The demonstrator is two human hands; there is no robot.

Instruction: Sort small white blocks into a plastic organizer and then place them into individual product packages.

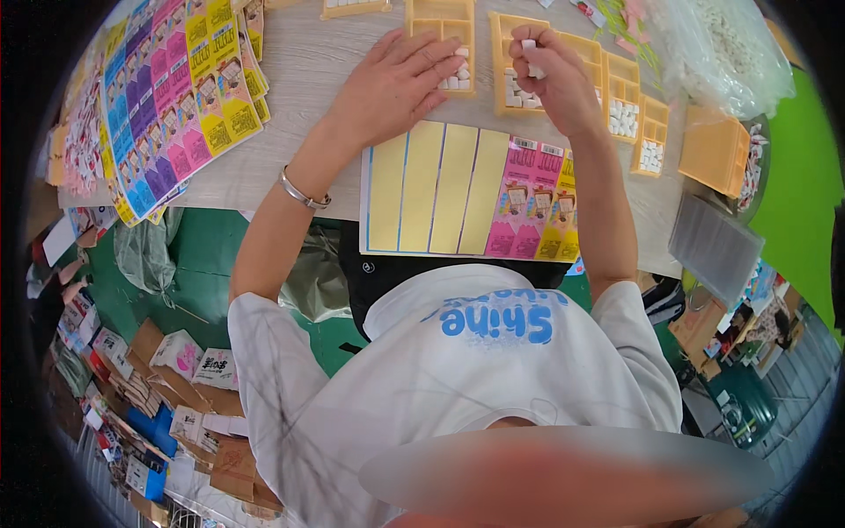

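Observation:
My left hand lies with stretched-out fingers across a pale yellow compartment tray. Small white blocks show in that tray beside its fingertips; the fingers cover part of it. My right hand is closed, pinching a small white block above a second yellow tray. More white blocks lie in this tray's near compartment. Between my forearms, at the table's near edge, rests a printed sheet. Plain yellow strips show on its left part, pink and yellow printed panels on its right.
Stacked colourful printed sheets cover the table's left. Other trays of white blocks continue to the right, near nested yellow trays. A clear plastic bag bulges at the far right. Cardboard boxes stand lower left.

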